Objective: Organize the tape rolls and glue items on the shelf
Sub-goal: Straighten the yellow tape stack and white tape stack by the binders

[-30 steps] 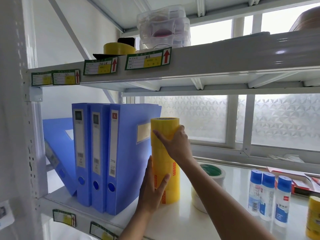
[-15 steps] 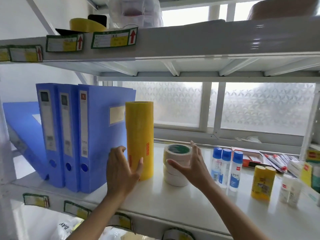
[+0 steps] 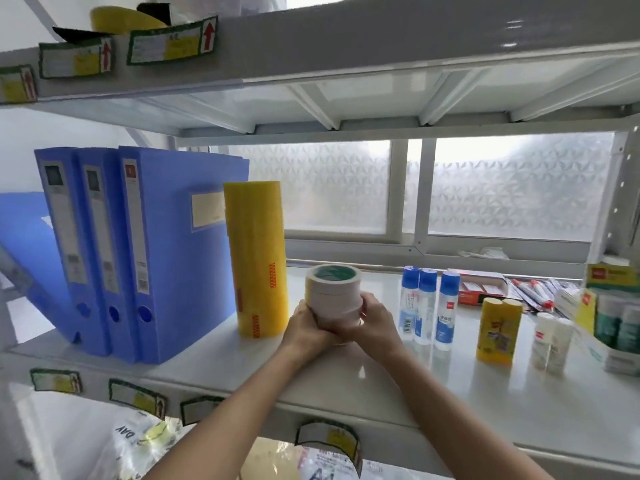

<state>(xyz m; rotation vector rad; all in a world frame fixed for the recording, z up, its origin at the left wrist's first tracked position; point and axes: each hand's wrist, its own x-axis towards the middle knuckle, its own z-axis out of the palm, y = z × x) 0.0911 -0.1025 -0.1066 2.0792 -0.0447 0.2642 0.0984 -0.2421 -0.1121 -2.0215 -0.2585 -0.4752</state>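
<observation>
Slippage worries me; my left hand (image 3: 304, 329) and right hand (image 3: 377, 323) curl round the white tape stack (image 3: 334, 299), just beside the yellow tape column (image 3: 258, 258) on the shelf (image 3: 450, 386); an uneven squeeze could shear its rolls apart.

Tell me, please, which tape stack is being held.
The short white stack, gripped between the left hand and right hand; the tall yellow stack stands free.

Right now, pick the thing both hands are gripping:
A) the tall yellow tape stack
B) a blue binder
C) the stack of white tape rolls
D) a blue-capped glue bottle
C: the left hand and the right hand both curl round the lower part of the stack of white tape rolls, which sits just right of the tall yellow tape stack.
</observation>
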